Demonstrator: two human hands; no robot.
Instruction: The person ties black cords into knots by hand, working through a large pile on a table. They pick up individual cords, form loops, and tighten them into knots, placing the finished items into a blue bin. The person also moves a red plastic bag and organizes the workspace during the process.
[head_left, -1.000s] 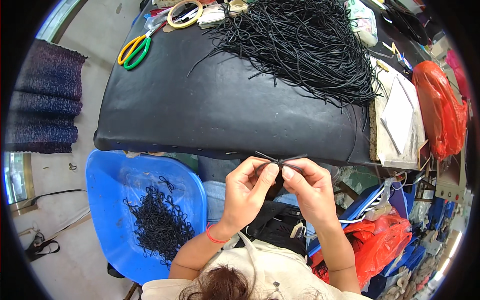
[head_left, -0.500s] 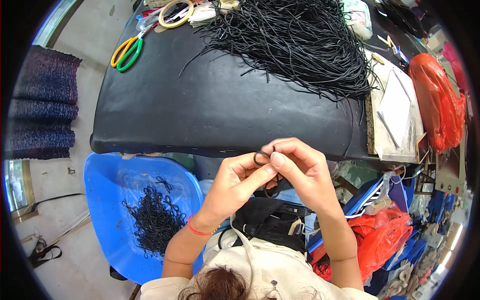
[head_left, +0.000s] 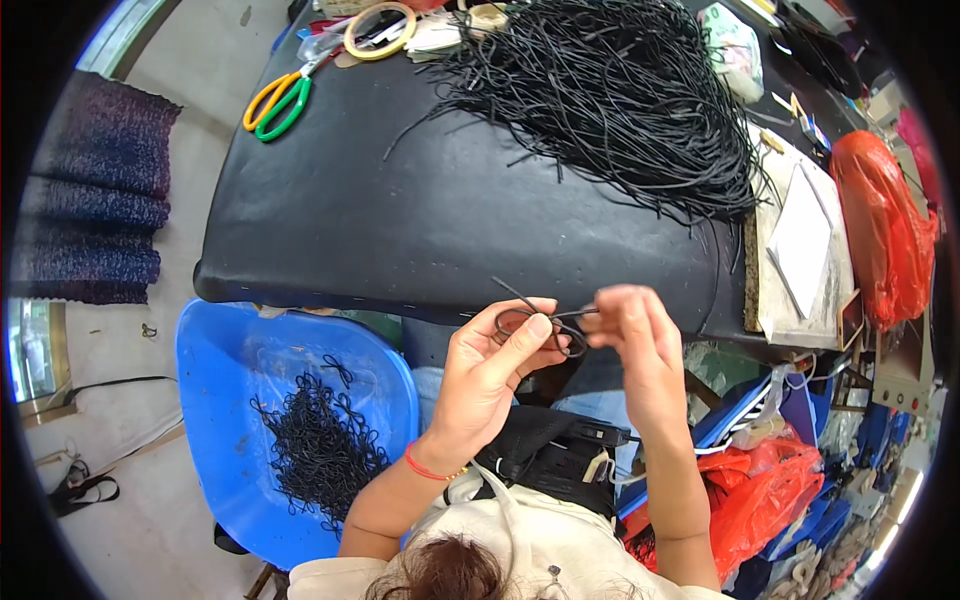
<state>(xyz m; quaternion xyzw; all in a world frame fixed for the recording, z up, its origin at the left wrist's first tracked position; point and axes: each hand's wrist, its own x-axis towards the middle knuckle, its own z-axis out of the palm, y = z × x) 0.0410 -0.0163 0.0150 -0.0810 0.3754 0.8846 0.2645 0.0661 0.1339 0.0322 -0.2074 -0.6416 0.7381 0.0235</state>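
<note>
A cluttered workshop is spreading around a wide black padded worktable (head_left: pixel 400 220) that is filling the upper middle of the view, with a bare grey floor showing at the left. At the far left, a folded dark blue and purple knitted cloth (head_left: pixel 95 190) is lying on that floor. Just right of it, below the table's near edge, a bright blue plastic chair seat (head_left: pixel 230 370) is holding a heap of short black knotted cord loops (head_left: pixel 318 448).

On the table's far left corner, yellow and green handled scissors (head_left: pixel 275 98) are lying beside a tan ring of tape (head_left: pixel 380 30). Further right, a big loose bundle of long black cords (head_left: pixel 620 110) is sprawling across the table top.

In front of the table edge, the left hand (head_left: pixel 490 375), with a red band at the wrist, is pinching a single thin black cord loop (head_left: pixel 535 322) between thumb and forefinger, fingers closed on it. The right hand (head_left: pixel 640 350) is gripping the other end of the same loop, fingertips pressed together around it, so the cord is being held in the air between both hands, just below the table edge.

At the right, a flat white sheet (head_left: pixel 800 245) is resting on the table's end, and orange-red plastic bags (head_left: pixel 885 230) are piling up beyond it.
</note>
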